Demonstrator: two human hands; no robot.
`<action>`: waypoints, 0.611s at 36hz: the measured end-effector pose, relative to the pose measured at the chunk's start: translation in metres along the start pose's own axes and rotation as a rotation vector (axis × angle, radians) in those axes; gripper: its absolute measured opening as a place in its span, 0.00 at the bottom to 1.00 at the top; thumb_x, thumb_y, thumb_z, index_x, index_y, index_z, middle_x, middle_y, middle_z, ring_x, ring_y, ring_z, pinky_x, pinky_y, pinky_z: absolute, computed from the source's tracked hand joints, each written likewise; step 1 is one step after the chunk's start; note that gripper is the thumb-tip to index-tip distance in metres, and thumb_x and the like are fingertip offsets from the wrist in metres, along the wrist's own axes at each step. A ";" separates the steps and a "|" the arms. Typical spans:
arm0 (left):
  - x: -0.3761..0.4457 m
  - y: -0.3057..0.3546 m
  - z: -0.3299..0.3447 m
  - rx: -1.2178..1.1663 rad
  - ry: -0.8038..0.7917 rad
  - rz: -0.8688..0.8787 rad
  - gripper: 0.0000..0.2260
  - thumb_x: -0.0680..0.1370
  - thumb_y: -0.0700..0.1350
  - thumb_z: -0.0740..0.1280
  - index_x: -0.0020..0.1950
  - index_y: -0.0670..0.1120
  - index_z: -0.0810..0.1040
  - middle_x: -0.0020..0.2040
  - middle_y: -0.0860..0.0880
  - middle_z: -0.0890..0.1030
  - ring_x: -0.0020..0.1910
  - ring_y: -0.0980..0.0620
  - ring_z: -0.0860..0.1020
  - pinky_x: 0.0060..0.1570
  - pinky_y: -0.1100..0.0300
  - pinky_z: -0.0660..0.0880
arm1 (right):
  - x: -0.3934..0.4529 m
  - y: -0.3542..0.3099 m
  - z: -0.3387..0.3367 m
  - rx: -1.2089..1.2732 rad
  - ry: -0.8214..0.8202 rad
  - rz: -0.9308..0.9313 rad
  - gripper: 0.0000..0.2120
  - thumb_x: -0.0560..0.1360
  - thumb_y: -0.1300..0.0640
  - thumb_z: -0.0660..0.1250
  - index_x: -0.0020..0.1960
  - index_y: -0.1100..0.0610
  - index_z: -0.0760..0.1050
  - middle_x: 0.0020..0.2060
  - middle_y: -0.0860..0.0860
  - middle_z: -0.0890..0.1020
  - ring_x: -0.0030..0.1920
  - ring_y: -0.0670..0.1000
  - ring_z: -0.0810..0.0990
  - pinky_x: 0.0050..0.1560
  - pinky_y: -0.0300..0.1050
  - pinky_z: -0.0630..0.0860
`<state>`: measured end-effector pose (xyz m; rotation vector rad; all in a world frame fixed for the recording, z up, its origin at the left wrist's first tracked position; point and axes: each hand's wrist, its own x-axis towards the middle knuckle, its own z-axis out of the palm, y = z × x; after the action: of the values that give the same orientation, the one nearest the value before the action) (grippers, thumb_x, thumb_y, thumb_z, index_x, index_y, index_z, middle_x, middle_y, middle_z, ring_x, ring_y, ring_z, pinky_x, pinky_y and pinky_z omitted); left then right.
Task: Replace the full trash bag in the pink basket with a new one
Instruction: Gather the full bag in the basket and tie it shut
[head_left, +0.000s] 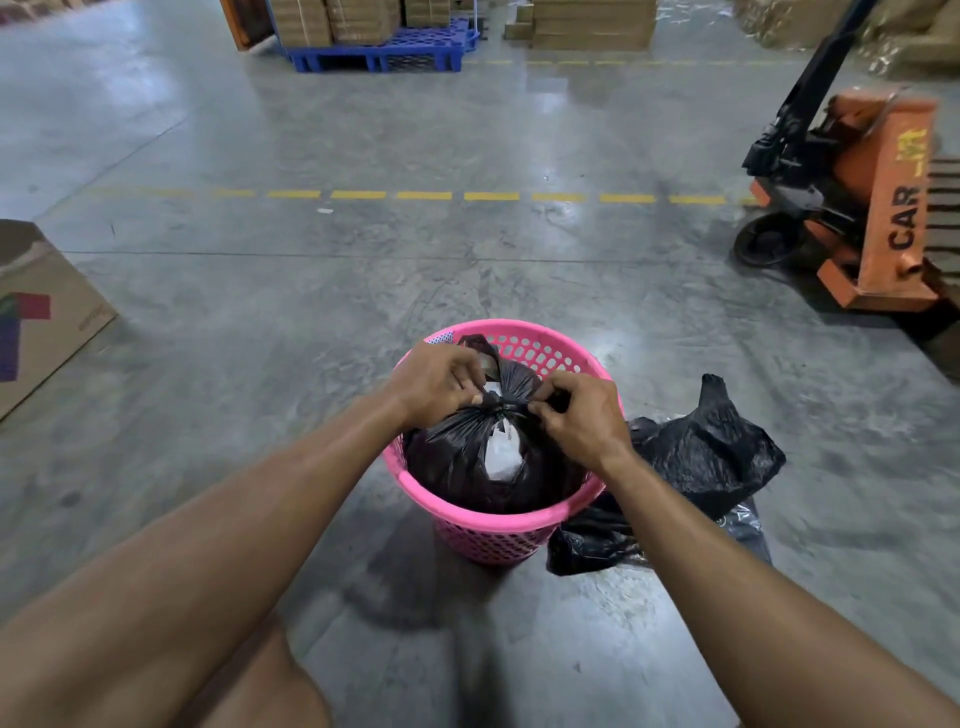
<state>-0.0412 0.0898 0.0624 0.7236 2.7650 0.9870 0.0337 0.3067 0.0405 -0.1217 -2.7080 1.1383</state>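
Note:
A pink perforated basket (488, 535) stands on the concrete floor in front of me. Inside it sits a full black trash bag (457, 462), its top gathered into a knot; white waste shows through a gap in the plastic. My left hand (434, 384) pinches the bag's left tail at the knot. My right hand (582, 415) pinches the tail on the other side. Both hands hover over the basket's mouth. A second, crumpled black bag (711, 457) lies on the floor to the right, touching the basket.
An orange pallet jack (872, 208) stands at the right. A cardboard box (41, 312) sits at the left edge. A blue pallet (384, 49) with stacked cartons is far ahead, behind a dashed yellow floor line (426, 196).

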 end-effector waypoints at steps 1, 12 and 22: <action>-0.002 -0.002 0.001 0.021 0.002 0.001 0.06 0.70 0.39 0.77 0.42 0.48 0.84 0.34 0.54 0.84 0.32 0.57 0.81 0.41 0.58 0.80 | 0.001 0.006 -0.002 -0.027 -0.011 0.013 0.02 0.71 0.59 0.77 0.41 0.54 0.85 0.37 0.49 0.86 0.41 0.52 0.83 0.50 0.49 0.81; -0.019 0.002 0.029 0.404 0.129 0.082 0.19 0.67 0.64 0.66 0.54 0.59 0.82 0.53 0.53 0.76 0.57 0.49 0.73 0.60 0.48 0.69 | 0.001 0.039 -0.019 -0.140 0.259 0.053 0.16 0.73 0.45 0.68 0.58 0.51 0.79 0.53 0.51 0.77 0.53 0.53 0.79 0.53 0.53 0.80; 0.001 0.022 0.043 0.636 -0.148 -0.007 0.12 0.76 0.52 0.63 0.56 0.49 0.76 0.59 0.46 0.77 0.64 0.42 0.70 0.64 0.41 0.63 | -0.003 0.071 -0.012 -0.187 0.134 0.273 0.15 0.83 0.49 0.59 0.65 0.55 0.71 0.56 0.58 0.78 0.50 0.56 0.79 0.51 0.56 0.80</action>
<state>-0.0217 0.1295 0.0423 0.8089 2.9344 0.0186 0.0391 0.3643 -0.0031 -0.5901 -2.7287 0.8994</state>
